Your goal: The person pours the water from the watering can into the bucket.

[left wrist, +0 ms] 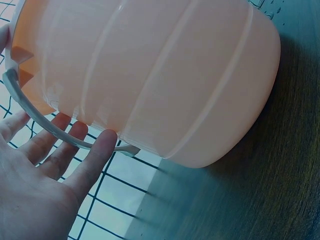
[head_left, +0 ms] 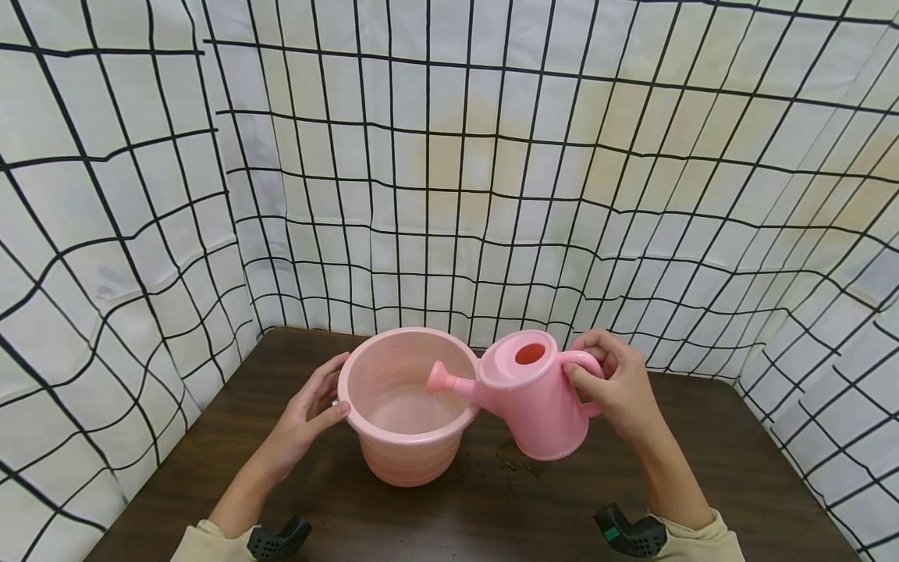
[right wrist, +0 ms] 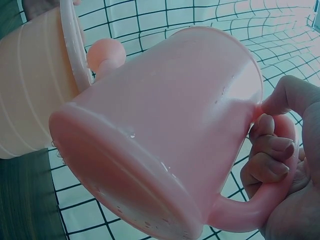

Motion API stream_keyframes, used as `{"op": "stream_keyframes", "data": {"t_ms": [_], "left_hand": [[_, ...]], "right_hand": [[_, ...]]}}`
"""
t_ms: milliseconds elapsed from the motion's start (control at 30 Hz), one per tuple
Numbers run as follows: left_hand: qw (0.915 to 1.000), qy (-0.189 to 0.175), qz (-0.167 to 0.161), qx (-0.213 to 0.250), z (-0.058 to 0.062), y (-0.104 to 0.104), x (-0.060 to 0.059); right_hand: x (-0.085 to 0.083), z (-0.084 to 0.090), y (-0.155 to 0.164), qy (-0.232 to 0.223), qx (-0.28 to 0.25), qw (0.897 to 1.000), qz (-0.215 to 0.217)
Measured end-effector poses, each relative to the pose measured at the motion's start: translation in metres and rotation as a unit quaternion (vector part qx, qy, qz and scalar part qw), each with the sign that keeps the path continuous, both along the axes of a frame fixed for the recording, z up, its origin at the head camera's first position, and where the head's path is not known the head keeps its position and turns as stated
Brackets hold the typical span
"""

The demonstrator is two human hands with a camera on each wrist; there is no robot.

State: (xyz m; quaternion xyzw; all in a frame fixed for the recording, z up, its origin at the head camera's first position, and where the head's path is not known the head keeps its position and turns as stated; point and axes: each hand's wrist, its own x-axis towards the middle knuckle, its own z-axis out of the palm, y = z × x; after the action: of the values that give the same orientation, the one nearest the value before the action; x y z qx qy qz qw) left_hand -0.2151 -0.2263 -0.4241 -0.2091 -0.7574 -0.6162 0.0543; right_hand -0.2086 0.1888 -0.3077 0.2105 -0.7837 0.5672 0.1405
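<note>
A pink bucket [head_left: 407, 460] stands on the dark wooden table [head_left: 702, 468]. My left hand [head_left: 309, 410] rests against its left rim with fingers nearly straight; in the left wrist view the fingers [left wrist: 95, 155] touch the bucket's white handle [left wrist: 35, 115] beside the bucket wall [left wrist: 165, 75]. My right hand [head_left: 614, 390] grips the handle of a pink watering can [head_left: 537, 406], tilted so its spout [head_left: 445, 380] hangs over the bucket's inside. In the right wrist view the watering can [right wrist: 165, 130] is lifted, fingers [right wrist: 270, 155] curled through its handle.
White cloth with a black grid [head_left: 449, 172] walls the table on the left, back and right. Small water drops [head_left: 516, 464] lie on the wood under the can. Bare tabletop shows in front and to the right.
</note>
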Motion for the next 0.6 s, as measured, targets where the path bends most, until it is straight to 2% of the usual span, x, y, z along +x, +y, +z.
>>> {"op": "stream_keyframes", "data": {"t_ms": [600], "left_hand": [[1.0000,0.004,-0.001,0.002,0.0012,0.0014,0.0010]], "right_hand": [[-0.0003,0.0004,0.0002,0.001,0.003,1.000,0.002]]}}
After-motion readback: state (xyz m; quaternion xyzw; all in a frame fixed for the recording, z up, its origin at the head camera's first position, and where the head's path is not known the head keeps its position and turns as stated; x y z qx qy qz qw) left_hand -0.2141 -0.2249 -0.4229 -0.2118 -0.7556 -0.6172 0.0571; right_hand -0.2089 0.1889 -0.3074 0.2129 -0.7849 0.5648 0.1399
